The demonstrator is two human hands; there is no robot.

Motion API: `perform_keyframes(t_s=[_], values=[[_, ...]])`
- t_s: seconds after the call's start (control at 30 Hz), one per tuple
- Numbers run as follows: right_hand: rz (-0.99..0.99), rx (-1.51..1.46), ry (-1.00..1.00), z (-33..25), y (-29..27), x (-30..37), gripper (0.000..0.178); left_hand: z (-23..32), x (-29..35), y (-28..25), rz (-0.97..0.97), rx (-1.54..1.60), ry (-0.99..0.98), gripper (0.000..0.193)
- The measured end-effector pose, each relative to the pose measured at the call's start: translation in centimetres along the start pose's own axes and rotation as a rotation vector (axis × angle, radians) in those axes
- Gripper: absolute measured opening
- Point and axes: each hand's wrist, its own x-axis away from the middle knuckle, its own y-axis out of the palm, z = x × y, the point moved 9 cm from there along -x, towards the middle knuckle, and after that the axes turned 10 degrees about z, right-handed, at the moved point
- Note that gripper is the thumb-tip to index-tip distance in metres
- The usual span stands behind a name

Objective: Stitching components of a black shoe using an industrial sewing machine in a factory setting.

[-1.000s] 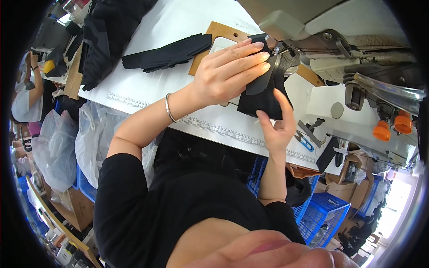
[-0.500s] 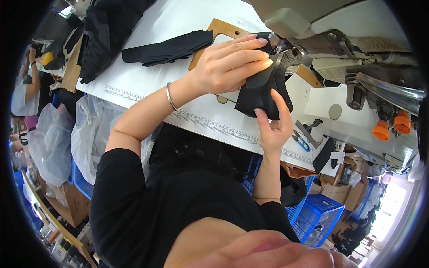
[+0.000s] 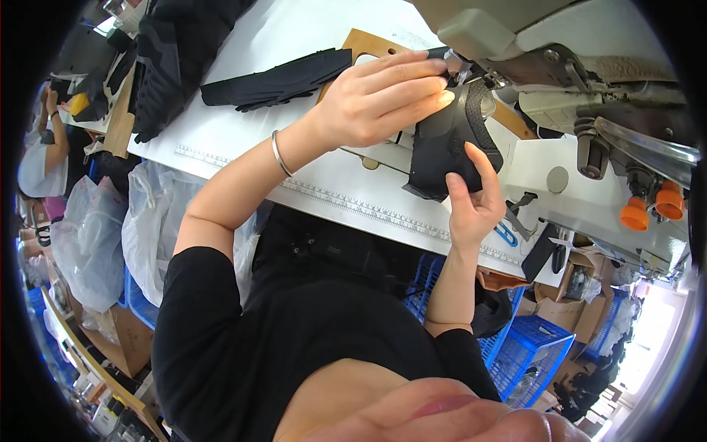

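Observation:
A black shoe upper (image 3: pixel 445 147) with a textured, mesh-like curved edge lies under the needle area of a sewing machine (image 3: pixel 545 62). My left hand (image 3: pixel 383 99), a silver bangle at its wrist, rests on the far left part of the upper with fingers stretched out flat, fingertips close to the presser foot. Its thumb is hidden. At the near right edge of the upper, my right hand (image 3: pixel 477 206) holds it, thumb and index finger on top; the other fingers are partly hidden. The stitching point itself is mostly covered.
Stacked black pieces (image 3: pixel 280 79) lie on the white table (image 3: pixel 294 158), beside a wooden board (image 3: pixel 361 43). Blue-handled scissors (image 3: pixel 506 234) lie near the right edge. Orange knobs (image 3: pixel 635 214) hang at the right. Plastic bags (image 3: pixel 92 236) and blue crates (image 3: pixel 534 353) stand below; another person works far left.
The shoe upper has turned and shifted right under the machine, showing more of its textured edge. My right hand moved right with it; my left hand moved slightly right.

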Motion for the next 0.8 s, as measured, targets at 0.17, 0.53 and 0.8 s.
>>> perform_keyframes(t_s=[0.17, 0.53, 0.8], values=[[0.016, -0.052, -0.003, 0.4, 0.1, -0.4, 0.044, 0.4, 0.2, -0.8, -0.013, 0.046, 0.03, 0.025], [0.041, -0.043, 0.066, 0.6, 0.3, -1.0, 0.037, -0.1, 0.1, -1.1, -0.028, 0.046, 0.093, 0.023], [0.079, 0.012, 0.008, 0.4, 0.4, -2.3, 0.033, -0.4, -0.1, -0.6, -0.048, 0.077, 0.085, 0.024]])
